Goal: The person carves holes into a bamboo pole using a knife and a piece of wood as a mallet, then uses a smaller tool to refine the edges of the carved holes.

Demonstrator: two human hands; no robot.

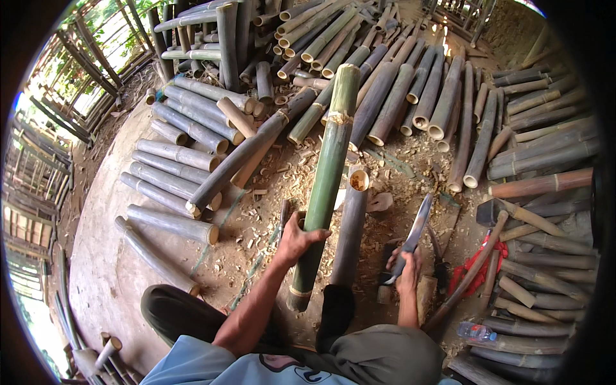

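Observation:
My left hand point(298, 245) grips a thick green bamboo section point(329, 179) around its lower part. The bamboo stands tilted in front of me, with a pale, scraped ring at the node near its top. My right hand point(407, 272) is closed on a long knife point(418, 223), whose bright blade points up and away from me. Between the hands, a grey bamboo section point(350, 231) leans with its hollow end facing up, its lower end near my dark-clad leg point(335, 314). The knife is apart from both pieces.
Cut bamboo lengths lie in rows on a pale mat point(102, 212) at left, with a large pile point(391, 96) ahead. More stack point(545, 147) along the right. Wood shavings point(289, 186) litter the ground. A hammer-like tool point(493, 221), red cloth point(473, 269) and plastic bottle point(475, 331) lie at right.

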